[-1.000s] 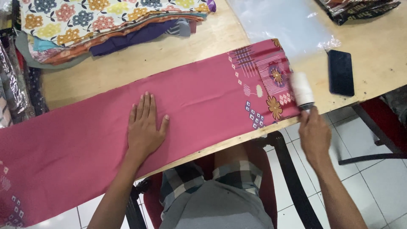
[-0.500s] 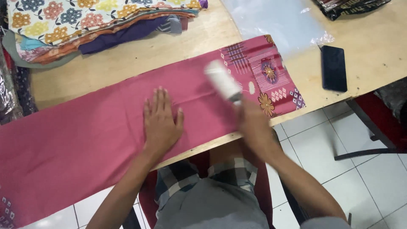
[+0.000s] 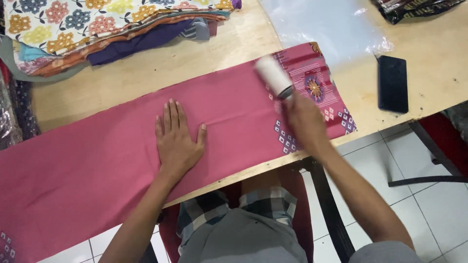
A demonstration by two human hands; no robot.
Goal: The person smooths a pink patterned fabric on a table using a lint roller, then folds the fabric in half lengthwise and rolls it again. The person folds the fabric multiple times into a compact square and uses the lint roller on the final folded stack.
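A person seated at a wooden bench (image 3: 146,83) works over a long strip of pink cloth (image 3: 97,160) that runs across it from the 8 o'clock corner up toward 2 o'clock. The left hand (image 3: 176,139) lies flat and released on the plain pink stretch near the middle, fingers spread and pointing toward 12 o'clock, palm pressing the cloth down. The right hand (image 3: 303,119), blurred, is clenched around the handle of a white lint roller (image 3: 273,75), whose drum touches the cloth at about 1 o'clock from the left hand, just where the plain pink meets the patterned end (image 3: 321,92) with its flower and diamond motifs.

At 11 o'clock a stack of folded floral fabrics (image 3: 97,29) rests on the bench, apart from the pink strip. A sheet of clear plastic (image 3: 326,24) lies at 1 o'clock, its lower edge touching the patterned end. A black phone (image 3: 393,83) sits face up at 2 o'clock near the bench edge, just beside the plastic. A dark packaged bundle (image 3: 419,7) shows at the top right corner. White floor tiles (image 3: 414,214) show below.
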